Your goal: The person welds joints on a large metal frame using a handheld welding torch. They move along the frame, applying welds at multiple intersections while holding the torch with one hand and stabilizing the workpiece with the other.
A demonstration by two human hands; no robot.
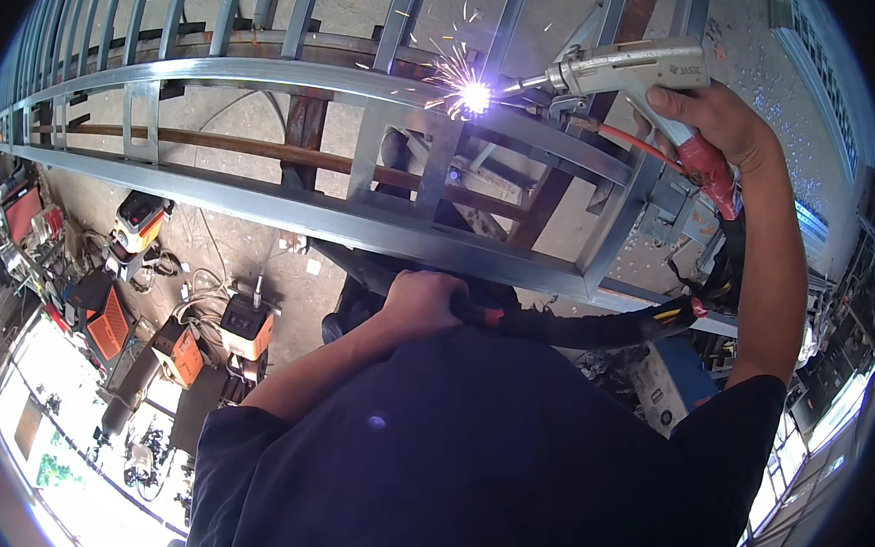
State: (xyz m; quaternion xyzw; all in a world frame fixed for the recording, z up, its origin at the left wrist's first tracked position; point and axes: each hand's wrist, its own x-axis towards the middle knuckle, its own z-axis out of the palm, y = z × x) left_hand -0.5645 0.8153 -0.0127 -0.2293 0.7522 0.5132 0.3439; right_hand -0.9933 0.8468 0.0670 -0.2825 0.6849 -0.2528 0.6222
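Observation:
My right hand [717, 120] is closed around a handheld welding gun [630, 67], pale grey with a red-wrapped lower grip. The gun points left, its nozzle close to a bright weld spot [474, 97] that throws sparks. That spot sits on the upper rail of a silver metal railing frame [319, 78], by an upright bar. Near my body, my left hand [424, 301] grips a thick black-sleeved cable [579, 330]. The cable runs right, showing yellow and red lines near its end. A thin red hose [626, 138] stretches between the gun's front and its grip.
Rusty brown steel supports [306, 135] lie under the frame. Orange-and-black machines [246, 324] and loose cables cover the floor at left. A yellow-and-black machine [138, 220] stands nearer the frame. At lower right is a blue-and-white box [666, 383]; a stack of metal profiles [820, 76] lies at far right.

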